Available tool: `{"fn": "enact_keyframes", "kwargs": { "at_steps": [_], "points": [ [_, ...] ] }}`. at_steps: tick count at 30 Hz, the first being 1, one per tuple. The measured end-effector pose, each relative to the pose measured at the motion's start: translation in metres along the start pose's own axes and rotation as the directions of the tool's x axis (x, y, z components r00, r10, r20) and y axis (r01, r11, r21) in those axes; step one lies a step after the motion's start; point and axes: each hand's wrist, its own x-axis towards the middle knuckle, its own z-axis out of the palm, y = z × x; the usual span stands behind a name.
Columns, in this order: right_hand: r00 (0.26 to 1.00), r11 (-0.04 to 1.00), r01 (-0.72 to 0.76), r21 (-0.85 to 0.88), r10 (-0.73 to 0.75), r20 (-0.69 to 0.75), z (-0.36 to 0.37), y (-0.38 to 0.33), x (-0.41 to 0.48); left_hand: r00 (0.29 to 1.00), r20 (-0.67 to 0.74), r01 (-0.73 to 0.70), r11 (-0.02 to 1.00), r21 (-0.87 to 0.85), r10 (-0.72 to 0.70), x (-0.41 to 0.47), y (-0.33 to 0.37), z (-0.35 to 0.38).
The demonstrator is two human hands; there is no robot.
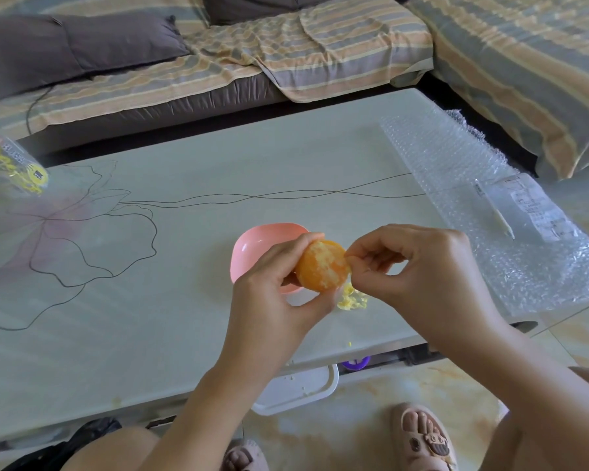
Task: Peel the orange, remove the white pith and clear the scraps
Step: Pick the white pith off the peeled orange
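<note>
I see the orange, mostly peeled, held above the surface in the curled grip of the left hand, the grip of the right hand pinching pith at its edge, the pink bowl just behind, a scrap pile beside it, crumbs in the white tray below.

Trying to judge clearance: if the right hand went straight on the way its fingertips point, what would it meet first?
The orange: the right hand pinches pith at its right edge, pointing left into it.

Home living room: striped-covered sofa, cushion, low table, slippers.
</note>
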Motion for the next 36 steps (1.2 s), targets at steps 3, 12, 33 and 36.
{"fn": "enact_keyframes", "kwargs": {
  "at_steps": [3, 12, 33, 36],
  "points": [
    [1.0, 0.999, -0.026, 0.021, 0.026, 0.012, -0.002, -0.002, 0.0, 1.0, 0.017, 0.006, 0.999, -0.032, -0.006, 0.0, 0.0, -0.001],
    [0.994, 0.988, -0.103, 0.116, 0.097, 0.056, -0.007, -0.005, 0.001, 0.995, 0.102, 0.034, 0.988, -0.154, -0.019, 0.003, 0.003, -0.005],
    [0.994, 0.998, -0.056, 0.003, 0.056, 0.093, 0.0, -0.005, 0.002, 0.997, 0.043, -0.062, 0.998, -0.022, 0.063, 0.002, 0.0, -0.005],
    [0.997, 0.999, -0.032, -0.044, 0.035, 0.071, 0.004, -0.003, 0.001, 0.996, 0.053, -0.074, 0.997, -0.01, 0.074, 0.002, -0.001, -0.004]
  ]
}}
